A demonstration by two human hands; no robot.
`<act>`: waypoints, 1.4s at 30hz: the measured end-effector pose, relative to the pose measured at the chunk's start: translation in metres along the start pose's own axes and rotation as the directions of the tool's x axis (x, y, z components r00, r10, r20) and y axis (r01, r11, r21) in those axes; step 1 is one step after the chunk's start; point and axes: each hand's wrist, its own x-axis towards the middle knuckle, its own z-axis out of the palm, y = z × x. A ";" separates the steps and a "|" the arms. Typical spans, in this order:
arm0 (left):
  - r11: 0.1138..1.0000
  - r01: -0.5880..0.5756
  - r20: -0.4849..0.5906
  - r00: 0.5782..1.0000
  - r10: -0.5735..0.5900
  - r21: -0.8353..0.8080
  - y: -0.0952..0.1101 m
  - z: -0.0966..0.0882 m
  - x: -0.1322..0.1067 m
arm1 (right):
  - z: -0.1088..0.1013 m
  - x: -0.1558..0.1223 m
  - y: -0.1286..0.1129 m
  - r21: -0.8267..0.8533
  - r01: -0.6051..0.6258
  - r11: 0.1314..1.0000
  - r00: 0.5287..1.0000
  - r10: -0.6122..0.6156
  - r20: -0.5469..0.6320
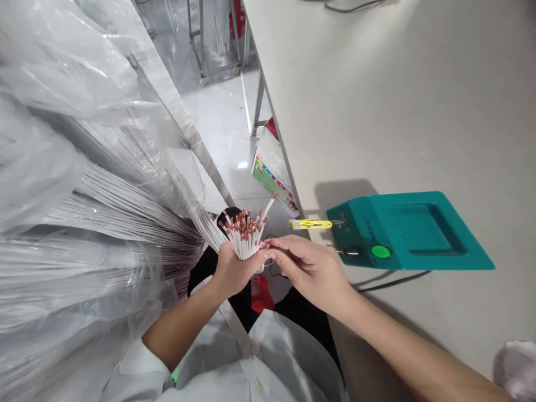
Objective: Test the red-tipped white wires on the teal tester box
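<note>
My left hand (232, 272) is wrapped round a bundle of white wires (247, 243), whose reddish copper-coloured ends fan out at the top. One wire sticks up higher than the others at the bundle's right side. Thumb and index finger of my right hand (307, 271) are pinched together at the right edge of the bundle, close to my left thumb. Whatever lies between those fingertips is too small to make out. Just beyond my right hand, a yellow clip (310, 224) juts from a green tester box (355, 231) with a round green button (381, 252).
Long white wires (121, 206) under clear plastic sheeting (62, 61) fill the left side, along a rail (184, 128). On the right is a pale table (377, 111), with a black cable (393, 282) behind the tester. A printed carton (274, 173) stands below the table's edge.
</note>
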 end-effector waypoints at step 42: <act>0.988 0.099 0.072 0.993 -0.091 -0.117 0.008 0.027 0.040 | -0.080 0.046 0.024 -0.709 0.451 0.541 0.872 -0.099 0.479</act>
